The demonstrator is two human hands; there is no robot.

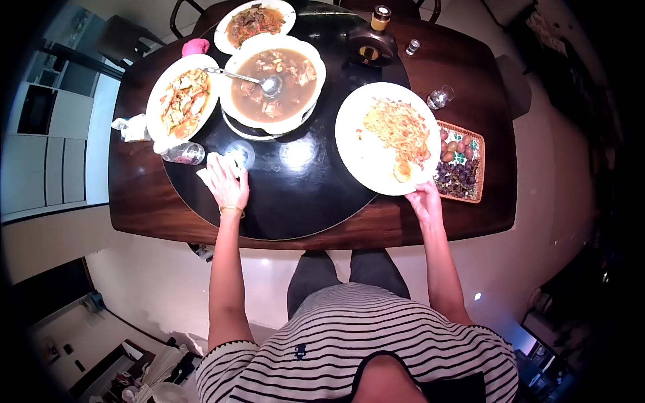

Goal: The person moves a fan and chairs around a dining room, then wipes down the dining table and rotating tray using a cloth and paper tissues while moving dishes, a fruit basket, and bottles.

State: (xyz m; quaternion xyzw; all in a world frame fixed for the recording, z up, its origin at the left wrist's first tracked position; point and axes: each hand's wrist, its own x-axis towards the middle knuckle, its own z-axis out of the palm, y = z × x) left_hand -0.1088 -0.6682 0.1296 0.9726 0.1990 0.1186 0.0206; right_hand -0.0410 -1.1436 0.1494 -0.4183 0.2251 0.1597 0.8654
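On the near left of the black turntable [282,208], my left hand [226,185] presses a crumpled white tissue [234,163] under its outstretched fingers. A lying clear cup or jar [185,154] is just beyond it. My right hand [424,201] grips the near rim of a large white plate [359,168] that carries shredded orange-yellow food [400,127]; the thumb is near the rim and the other fingers are mostly hidden beneath. Whether the plate is lifted or rests on the turntable I cannot tell.
A soup bowl [232,111] with a ladle [271,86] stands mid-table. Two dishes, a stir-fry plate [153,111] and a noodle plate [220,40], sit around it. Rightward are a fruit basket [478,171], a small glass [440,98] and a dark bottle [371,47].
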